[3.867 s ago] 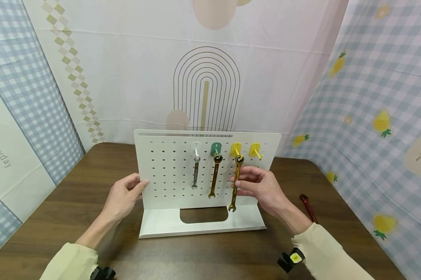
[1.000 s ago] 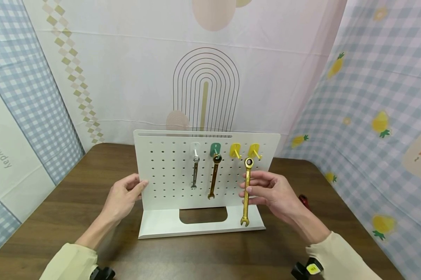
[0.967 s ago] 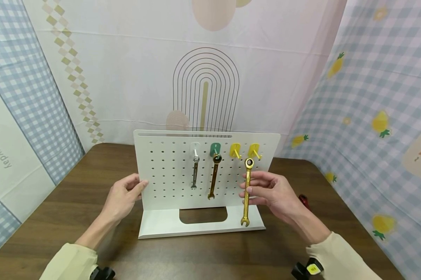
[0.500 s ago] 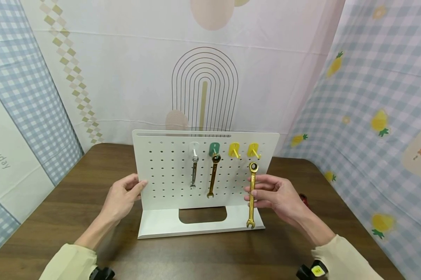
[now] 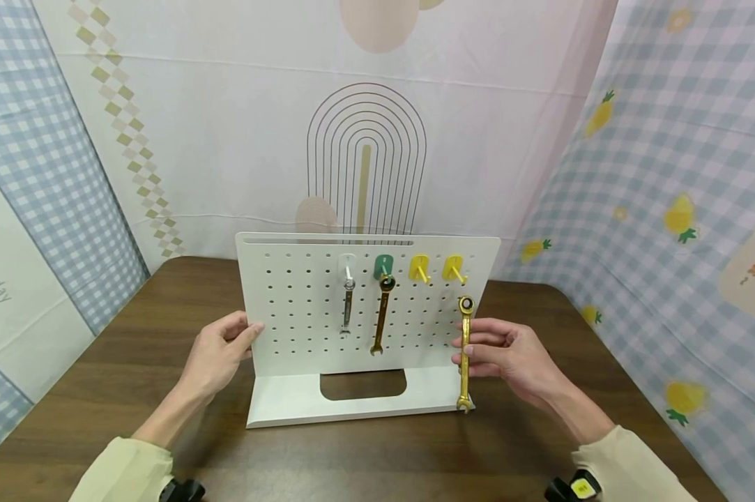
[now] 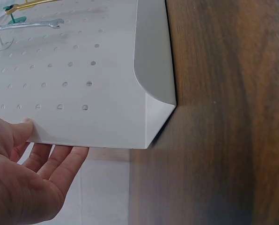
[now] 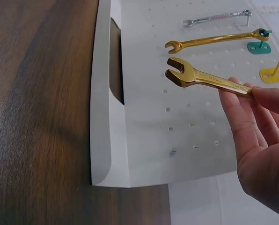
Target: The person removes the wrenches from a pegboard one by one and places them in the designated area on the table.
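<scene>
A white pegboard stand is upright on the table. My left hand holds its left edge, thumb on the front face and fingers behind, as the left wrist view shows. With my right hand I pinch a gold combination wrench by its shaft, in front of the board's right edge. It is near vertical in the head view, ring end up, and touches no hook. A small silver wrench hangs from the white hook. Another gold wrench hangs from the green hook.
Two yellow hooks, the left one and the right one, carry nothing. The board's base has a cut-out in its middle. Brown wooden table surrounds it, with a patterned cloth behind.
The gold wrench in my right hand came off the left yellow hook and has moved right and down to the board's edge. My left hand stays put. The red wrench at right is now hidden.
</scene>
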{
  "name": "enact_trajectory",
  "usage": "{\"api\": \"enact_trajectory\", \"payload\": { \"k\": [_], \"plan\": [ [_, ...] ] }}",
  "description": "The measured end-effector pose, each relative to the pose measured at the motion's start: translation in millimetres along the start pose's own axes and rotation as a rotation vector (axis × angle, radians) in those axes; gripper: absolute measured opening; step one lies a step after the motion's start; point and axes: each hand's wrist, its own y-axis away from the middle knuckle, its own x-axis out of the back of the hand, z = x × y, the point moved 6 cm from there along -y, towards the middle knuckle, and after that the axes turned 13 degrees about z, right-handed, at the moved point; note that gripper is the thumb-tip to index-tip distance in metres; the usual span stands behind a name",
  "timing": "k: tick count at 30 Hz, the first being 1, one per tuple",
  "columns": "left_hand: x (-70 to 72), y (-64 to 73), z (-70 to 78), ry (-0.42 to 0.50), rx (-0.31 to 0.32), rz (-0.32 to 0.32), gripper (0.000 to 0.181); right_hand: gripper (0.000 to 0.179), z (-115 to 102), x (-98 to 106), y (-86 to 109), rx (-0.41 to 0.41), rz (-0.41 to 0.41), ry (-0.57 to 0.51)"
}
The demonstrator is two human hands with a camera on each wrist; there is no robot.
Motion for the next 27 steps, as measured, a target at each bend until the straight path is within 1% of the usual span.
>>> {"api": "enact_trajectory", "payload": {
  "k": [4,8,15,27],
  "plan": [
    [0.2,0.1,-0.6,0.000,0.003,-0.004,0.021,0.028,1.3,4.4,0.9,-0.005,-0.008,-0.010],
    [0.5,0.4,-1.2,-0.005,0.004,-0.006,0.021,0.028,2.7,8.3,1.7,-0.010,-0.018,-0.020],
    [0.6,0.8,-1.1,-0.010,0.005,-0.008,0.021,0.028,4.5,14.9,3.0,-0.024,-0.009,-0.005],
    [0.0,0.2,-0.7,-0.010,0.000,-0.007,0.020,0.028,7.7,27.0,4.5,-0.017,0.014,0.026]
  ]
}}
